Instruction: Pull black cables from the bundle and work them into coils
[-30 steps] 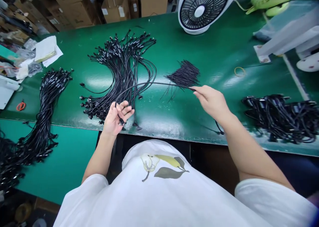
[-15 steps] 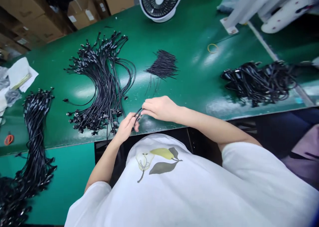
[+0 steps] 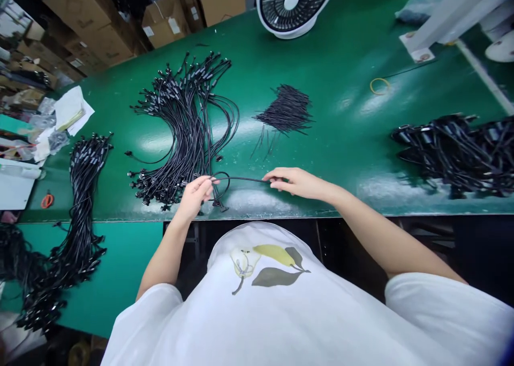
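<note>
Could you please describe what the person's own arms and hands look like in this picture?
Both the left hand and the right hand are bare: no gloves, and no rings, watch or bracelet show. The forearms are uncovered as well. Short white sleeves of a T-shirt end above the elbows; the shirt's front bears a printed pear with leaves.

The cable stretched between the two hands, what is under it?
Bare green bench top shows under the cable. The left hand and right hand cover its ends, so nothing beneath their fingers can be seen.
</note>
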Available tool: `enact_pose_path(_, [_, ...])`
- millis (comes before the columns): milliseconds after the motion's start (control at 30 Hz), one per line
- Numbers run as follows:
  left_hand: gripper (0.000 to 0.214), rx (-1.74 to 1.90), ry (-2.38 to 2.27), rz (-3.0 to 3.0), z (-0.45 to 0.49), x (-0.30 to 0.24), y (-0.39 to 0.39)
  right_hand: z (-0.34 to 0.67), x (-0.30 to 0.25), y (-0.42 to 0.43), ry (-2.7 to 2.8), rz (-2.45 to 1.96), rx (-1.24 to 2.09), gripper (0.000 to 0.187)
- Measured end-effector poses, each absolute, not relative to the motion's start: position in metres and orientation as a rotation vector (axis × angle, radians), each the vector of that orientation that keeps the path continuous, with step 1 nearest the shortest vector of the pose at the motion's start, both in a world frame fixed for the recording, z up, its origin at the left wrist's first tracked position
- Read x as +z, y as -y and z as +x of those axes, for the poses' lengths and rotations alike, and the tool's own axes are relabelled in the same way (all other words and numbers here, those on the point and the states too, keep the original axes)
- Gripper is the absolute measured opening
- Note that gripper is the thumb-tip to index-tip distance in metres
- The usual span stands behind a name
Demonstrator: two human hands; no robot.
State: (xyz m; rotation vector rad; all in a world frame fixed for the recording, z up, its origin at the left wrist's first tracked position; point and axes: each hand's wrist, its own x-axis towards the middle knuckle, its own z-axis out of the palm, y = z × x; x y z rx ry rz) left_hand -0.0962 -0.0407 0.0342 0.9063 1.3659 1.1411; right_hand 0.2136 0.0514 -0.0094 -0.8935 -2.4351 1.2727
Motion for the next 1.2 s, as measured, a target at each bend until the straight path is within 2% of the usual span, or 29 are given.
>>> enact_pose_path(133, [0.034, 1.183, -1.370, 0.891, -0.122, 0.045, 0.039, 0.235, -0.017, -0.053, 2.379, -1.127, 1.034, 0.035])
enact_pose_path(367, [0.032, 0.534, -1.354, 1.178, -0.132, 0.050, 0.053, 0.252, -0.006, -0.058, 2.059, -1.499, 0.595, 0.030])
enact_pose_path(433, [0.030, 0.632, -1.328, 1.128, -0.126, 0.049, 0.054, 0.243, -0.005, -0.053, 2.095, -1.532, 0.479, 0.031])
enact_pose_path(567, [0.031, 1.114, -1.215, 0.849, -0.125, 0.049, 0.055, 0.228, -0.008, -0.045, 2.269, -1.497, 0.361, 0.036])
enact_pose_path(767, [0.026, 1.384, -1.047, 0.598, -0.123, 0.058, 0.053, 0.214, 0.004, -0.037, 2.523, -1.321, 0.187, 0.040])
enact_pose_path(867, [0.027, 1.402, -1.188, 0.795, -0.101, 0.052, 0.047, 0.194, 0.020, -0.021, 2.805, -1.096, 0.293, 0.037])
enact_pose_path(967, [0.031, 1.213, -1.352, 1.166, -0.071, 0.040, 0.046, 0.170, 0.040, -0.009, 2.944, -0.761, 0.659, 0.031])
enact_pose_path(1100, [0.032, 0.900, -1.331, 1.403, -0.049, 0.033, 0.053, 0.149, 0.051, -0.023, 2.468, -0.686, 1.106, 0.033])
enact_pose_path(1200, [0.030, 1.006, -1.211, 1.193, -0.046, 0.035, 0.053, 0.138, 0.035, -0.035, 1.926, -0.794, 1.256, 0.028])
